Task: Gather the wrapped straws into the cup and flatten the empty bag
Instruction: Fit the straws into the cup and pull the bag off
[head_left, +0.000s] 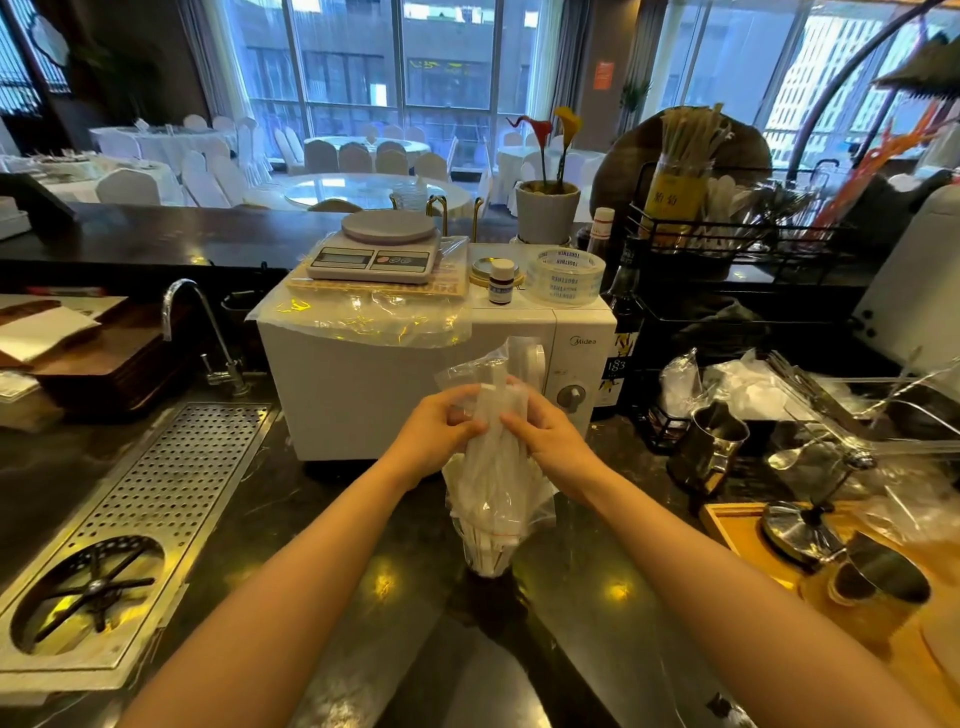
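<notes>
Bag (511, 499) held upright over cup (487, 565)

Your forearms enter from the bottom corners and meet at frame centre. Your left hand (441, 436) and right hand (550, 441) each curl fingers round the clear bag's upper part. Wrapped straws (492, 457) inside stand upright, lower ends reaching into the cup on the dark counter (363, 597).

Both my hands grip the clear bag (493, 467) of wrapped straws (491, 545), left hand (439, 431) and right hand (550, 441) on either side, lower end in the cup (485, 564) on dark counter (363, 597).
</notes>
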